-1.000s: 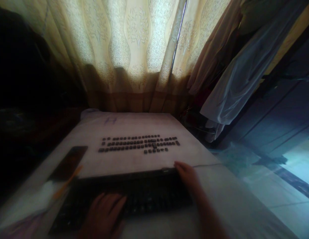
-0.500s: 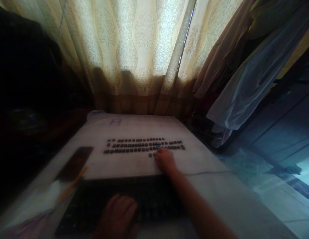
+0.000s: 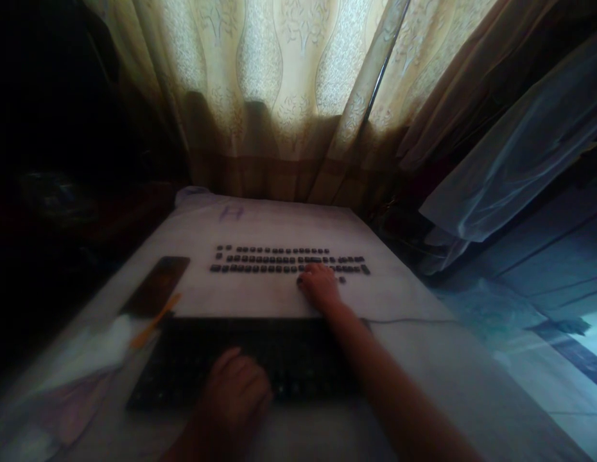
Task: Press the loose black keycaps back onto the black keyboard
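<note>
Dim table [image 3: 289,224] | right hand [image 3: 320,285] curled at keycaps [image 3: 279,260] beyond keyboard [image 3: 289,353], left hand [image 3: 243,385] half-curled over it, can't tell either's grip | keycap pickup imo, next wants light pinch

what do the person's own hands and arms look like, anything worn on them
The left hand and right hand are ungloved. The right forearm looks slim, with no sleeve or watch visible. Blur and darkness hide whether rings are worn.

The keyboard [image 3: 291,353] is black, the keycaps [image 3: 265,260] dark, the tool [image 3: 156,321] orange, the curtain [image 3: 301,96] cream with tree-like motifs.
</note>
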Available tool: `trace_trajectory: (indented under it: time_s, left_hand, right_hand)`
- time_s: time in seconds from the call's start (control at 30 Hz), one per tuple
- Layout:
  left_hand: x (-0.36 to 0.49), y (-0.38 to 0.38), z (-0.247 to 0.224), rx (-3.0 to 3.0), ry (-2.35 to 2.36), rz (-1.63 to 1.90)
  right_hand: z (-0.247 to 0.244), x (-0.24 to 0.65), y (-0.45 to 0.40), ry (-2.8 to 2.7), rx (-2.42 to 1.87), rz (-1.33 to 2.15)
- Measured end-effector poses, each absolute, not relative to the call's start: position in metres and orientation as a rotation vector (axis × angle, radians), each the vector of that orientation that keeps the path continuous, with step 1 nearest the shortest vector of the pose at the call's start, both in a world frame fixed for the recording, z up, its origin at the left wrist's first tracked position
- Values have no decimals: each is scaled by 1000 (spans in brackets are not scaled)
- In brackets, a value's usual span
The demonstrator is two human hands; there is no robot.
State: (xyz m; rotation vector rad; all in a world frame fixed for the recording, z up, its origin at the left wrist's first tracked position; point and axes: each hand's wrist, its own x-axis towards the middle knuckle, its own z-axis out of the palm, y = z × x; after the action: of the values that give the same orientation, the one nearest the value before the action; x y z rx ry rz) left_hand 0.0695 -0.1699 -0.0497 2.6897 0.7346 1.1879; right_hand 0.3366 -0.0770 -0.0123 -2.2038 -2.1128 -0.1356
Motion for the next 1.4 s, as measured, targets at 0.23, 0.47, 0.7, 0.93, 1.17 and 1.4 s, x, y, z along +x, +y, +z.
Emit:
trace_trajectory:
  time_s: [0.23, 0.47, 0.7, 0.93, 1.17, 1.4]
  left_hand:
    - [68, -170, -35, 2722, 688, 1111]
    - [68, -171, -40, 2696, 682, 1143]
    - [65, -173, -29, 2756, 683, 1018]
    - [65, -171, -23, 2805, 743, 1037]
    - [62, -167, -26, 2838, 769, 992]
    - [62, -167, -28, 2865, 779, 932]
  right_hand:
    - [-13, 333, -73, -2131, -2190, -121]
    - [8, 321, -100, -2026, -2121, -68]
    - [1, 283, -185, -1993, -1740, 477]
    - [-15, 272, -201, -1998, -1736, 578]
    - [-22, 268, -200, -1992, -1721, 555]
    - [-24, 267, -199, -1920, -1723, 579]
